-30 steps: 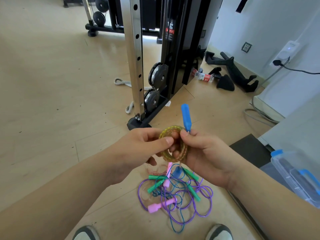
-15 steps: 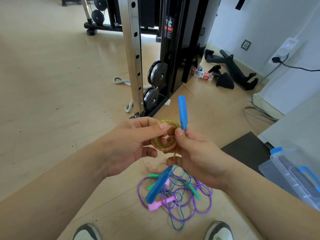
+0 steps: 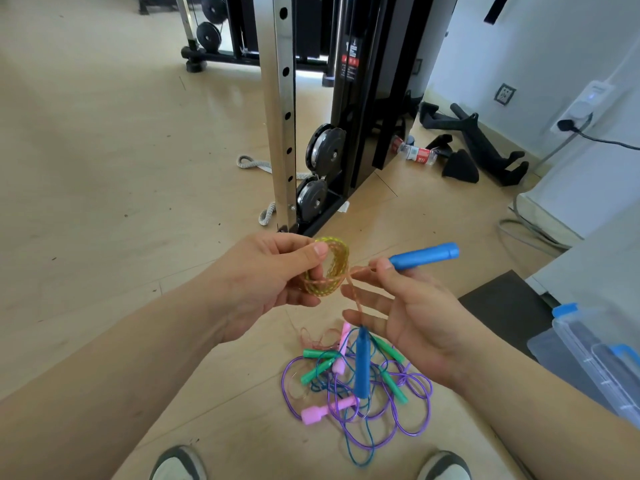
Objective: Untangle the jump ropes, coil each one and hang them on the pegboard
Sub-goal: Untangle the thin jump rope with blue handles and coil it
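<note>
Jump ropes point(image 3: 356, 393) mostly sit in a tangled pile on the floor point(image 3: 121, 202), just ahead of my two shoes point(image 3: 178, 462): purple and teal cords, pink and green handles, none sorted yet. Above the pile I have one yellow rope up in both hands. Left hand point(image 3: 263, 275) pinches the coil point(image 3: 329, 271) between thumb and fingers, loops bunched so they can't spring apart. Right hand point(image 3: 408, 317) pinches the blue handle point(image 3: 424, 255) at its rope end with the other fingers spread, I'd say to keep the free tail off the coil. That tail drops past the right fingers to the second handle point(image 3: 362, 365), which dangles over the pile; touching it or not, can't tell. My read: coil nearly done, tail ends need tucking. Risk: the dangling handle snags the pile. Right of the hands are a clear plastic box point(image 3: 595, 358) and a black mat point(image 3: 505, 303). Farther off are a gym machine post point(image 3: 282, 116) and a bottle point(image 3: 415, 153). No pegboard in view.
</note>
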Demonstrator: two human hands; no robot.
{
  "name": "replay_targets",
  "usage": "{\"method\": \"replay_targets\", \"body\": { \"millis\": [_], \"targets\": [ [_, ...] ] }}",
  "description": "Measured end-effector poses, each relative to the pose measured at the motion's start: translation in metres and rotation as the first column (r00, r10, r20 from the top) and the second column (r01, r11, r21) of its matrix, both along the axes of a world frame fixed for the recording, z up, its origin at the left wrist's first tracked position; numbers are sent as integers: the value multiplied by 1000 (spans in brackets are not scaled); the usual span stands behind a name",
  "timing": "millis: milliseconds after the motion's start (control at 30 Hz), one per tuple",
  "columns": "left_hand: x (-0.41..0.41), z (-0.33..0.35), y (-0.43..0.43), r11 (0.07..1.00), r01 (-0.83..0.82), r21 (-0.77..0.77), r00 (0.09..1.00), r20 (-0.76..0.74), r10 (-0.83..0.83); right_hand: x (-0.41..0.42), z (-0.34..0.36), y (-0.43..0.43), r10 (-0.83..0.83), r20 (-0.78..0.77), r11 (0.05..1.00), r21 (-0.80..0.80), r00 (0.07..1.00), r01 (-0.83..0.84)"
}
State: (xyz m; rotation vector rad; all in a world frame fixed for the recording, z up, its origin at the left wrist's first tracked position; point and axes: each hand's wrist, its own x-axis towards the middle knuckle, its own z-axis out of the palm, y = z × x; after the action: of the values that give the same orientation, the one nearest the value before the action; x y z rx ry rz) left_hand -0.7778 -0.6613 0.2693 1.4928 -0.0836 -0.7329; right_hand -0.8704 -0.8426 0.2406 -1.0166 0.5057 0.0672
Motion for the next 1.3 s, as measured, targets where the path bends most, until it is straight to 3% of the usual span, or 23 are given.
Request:
{"method": "replay_targets", "body": {
  "millis": [167,433,533,700,833,1067,1300],
  "targets": [
    [1,-5,0,995,-50,82,999,10,49,0,2,3,-25,-31,998,-65,999,23],
    [-4,0,-2,992,24,-121,997,-70,-33,-2,0,0,-23,-98,986,-166,995,6],
    [-7,5,-2,986,110,-128,991,-61,-118,0,1,-3,8,-78,975,-219,997,-25],
    [-4,12,3,974,194,-115,981,-7,-196,2,8,-5,17,-20,985,-171,1000,-20],
    [-2,11,6,972,221,-80,975,37,-218,1,13,-6,-8,35,931,-364,999,20],
    [-1,16,10,951,303,-53,948,118,-296,1,18,1,56,28,998,-32,998,-55],
    [4,14,16,952,306,18,936,179,-304,0,15,1,65,-52,990,-124,997,-71]
  ]
}}
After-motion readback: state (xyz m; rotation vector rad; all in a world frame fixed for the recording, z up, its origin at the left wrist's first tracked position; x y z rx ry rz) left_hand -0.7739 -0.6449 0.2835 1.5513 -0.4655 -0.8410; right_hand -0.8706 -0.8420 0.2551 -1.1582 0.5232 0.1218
